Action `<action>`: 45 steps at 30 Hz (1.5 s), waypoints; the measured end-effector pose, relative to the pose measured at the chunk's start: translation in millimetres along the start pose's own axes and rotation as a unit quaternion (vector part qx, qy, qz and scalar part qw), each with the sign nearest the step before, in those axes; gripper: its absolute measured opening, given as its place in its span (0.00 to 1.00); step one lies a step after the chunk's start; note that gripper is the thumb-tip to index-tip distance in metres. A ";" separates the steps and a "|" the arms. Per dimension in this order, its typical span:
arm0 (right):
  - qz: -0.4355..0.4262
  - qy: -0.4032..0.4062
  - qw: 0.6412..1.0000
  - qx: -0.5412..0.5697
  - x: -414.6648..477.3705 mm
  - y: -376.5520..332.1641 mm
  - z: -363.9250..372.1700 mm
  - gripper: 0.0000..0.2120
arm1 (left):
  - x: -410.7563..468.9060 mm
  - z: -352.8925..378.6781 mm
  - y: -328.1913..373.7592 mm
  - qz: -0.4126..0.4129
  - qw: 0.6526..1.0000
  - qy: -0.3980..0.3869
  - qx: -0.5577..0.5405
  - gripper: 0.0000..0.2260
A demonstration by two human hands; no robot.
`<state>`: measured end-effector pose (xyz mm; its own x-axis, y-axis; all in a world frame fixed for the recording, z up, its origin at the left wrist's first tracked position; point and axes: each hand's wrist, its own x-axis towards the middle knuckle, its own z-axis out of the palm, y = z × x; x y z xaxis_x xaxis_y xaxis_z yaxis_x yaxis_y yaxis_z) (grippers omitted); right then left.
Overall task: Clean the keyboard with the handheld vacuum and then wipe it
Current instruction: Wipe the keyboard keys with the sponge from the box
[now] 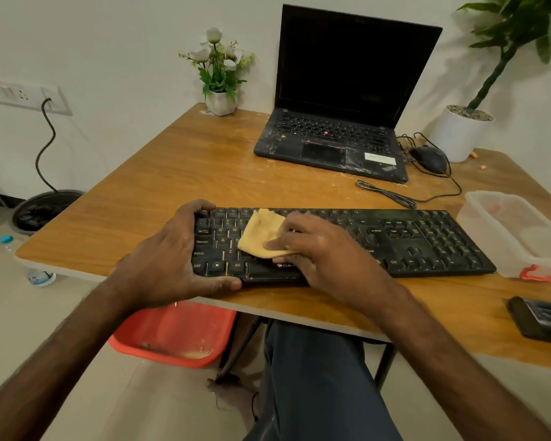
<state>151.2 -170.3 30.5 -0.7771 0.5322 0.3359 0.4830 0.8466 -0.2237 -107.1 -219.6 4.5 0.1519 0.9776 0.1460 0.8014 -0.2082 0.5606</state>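
A: At the near edge of the desk [188,160], what is lying?
B: Item one: keyboard [395,240], long axis running left to right, left hand [172,256] gripping its left end.
A: And wiping it?
B: Item two: cloth [258,233] on the left keys, right hand [315,246] pinching it; remaining keys are stretching rightward, on that hand's side.

We read Tab, Caps Lock, Shift, Ctrl, Alt on keyboard [427,243] keys; ThinkPad logo on laptop [331,135].

One wide-angle head view looks forward and down from the near side of the table [204,160], close over the keyboard [427,240], toward the wall [124,43]
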 end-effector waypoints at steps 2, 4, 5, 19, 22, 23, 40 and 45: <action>0.033 0.010 0.997 -0.062 9.3 13.3 -5.9 0.13 | -0.1 -0.6 0.3 0.004 1.000 0.002 -0.001 0.54; 0.123 0.032 0.984 -0.127 19.3 31.9 -10.7 0.14 | -0.7 -1.5 1.7 0.005 1.000 0.003 -0.003 0.55; 0.171 0.049 0.974 -0.138 21.6 39.6 -12.6 0.15 | -1.3 -1.3 2.1 0.006 1.000 0.003 -0.004 0.55; 0.149 0.028 0.979 -0.136 49.5 13.5 4.4 0.15 | -1.8 0.7 -2.3 0.001 1.000 0.007 0.007 0.55; 0.214 0.035 0.968 -0.127 31.4 31.5 -7.4 0.15 | -1.3 1.4 -1.0 0.002 1.000 0.004 0.008 0.55; 0.227 0.041 0.965 -0.128 28.2 34.0 -8.4 0.15 | -0.6 1.4 -0.6 0.004 1.000 0.001 0.008 0.54; 0.229 0.039 0.962 -0.145 26.3 31.0 -3.0 0.13 | 0.1 1.2 -0.6 0.012 1.000 0.002 0.006 0.52; 0.143 0.033 0.985 -0.096 48.6 4.3 10.5 0.15 | -1.4 1.5 -1.6 0.004 1.000 0.003 0.010 0.54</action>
<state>111.3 -140.9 36.3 -0.5740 0.7433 0.3437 0.7502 0.6455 -0.1432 -107.7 -220.6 2.3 0.1543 0.9759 0.1545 0.8122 -0.2144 0.5425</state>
